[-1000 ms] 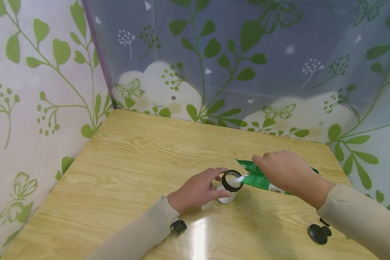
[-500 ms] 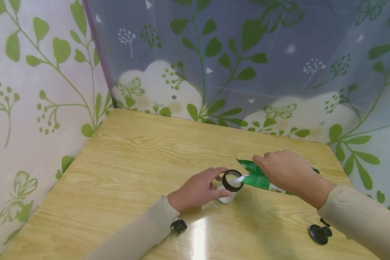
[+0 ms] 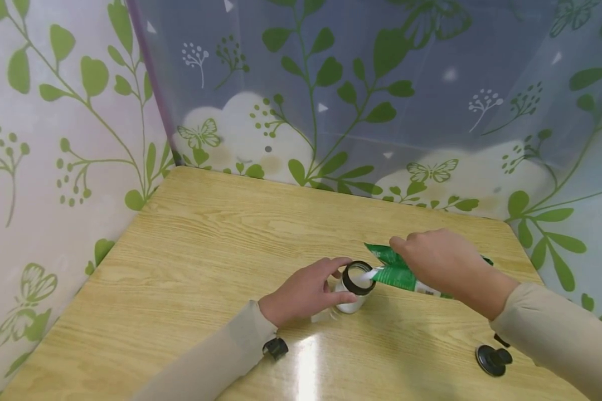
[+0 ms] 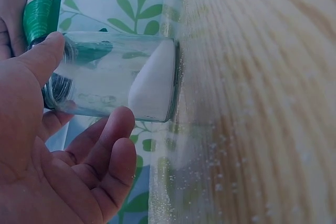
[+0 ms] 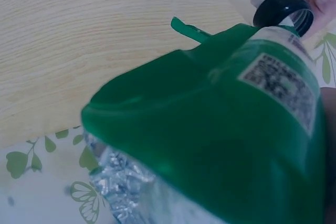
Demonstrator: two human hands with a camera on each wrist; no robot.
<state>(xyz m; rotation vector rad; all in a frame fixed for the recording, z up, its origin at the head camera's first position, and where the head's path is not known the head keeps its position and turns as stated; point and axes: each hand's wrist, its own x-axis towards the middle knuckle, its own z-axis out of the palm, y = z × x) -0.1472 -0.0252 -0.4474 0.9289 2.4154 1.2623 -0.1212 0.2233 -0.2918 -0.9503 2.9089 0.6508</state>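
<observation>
One clear, cylindrical, glass-like jar with a black collar [image 4: 107,77]: upright on the pale wood-grain tabletop [image 3: 221,234], white granular powder [image 4: 155,85] banked unevenly at its base

One left hand [image 3: 301,295]: thumb and fingers clasped round the jar near its collar, presumably to steady it

One green plastic pouch with a silvery, crinkled end [image 5: 199,124]: tipped, its opening at the jar's mouth, a white streak running in; the closeness probably limits spillage

One right hand [image 3: 443,264]: grasping the pouch from above, apparently to govern its tilt

One round black knobbed disc [image 3: 491,360]: near the right sleeve [image 3: 547,323], likely a lid laid out of the way
</observation>
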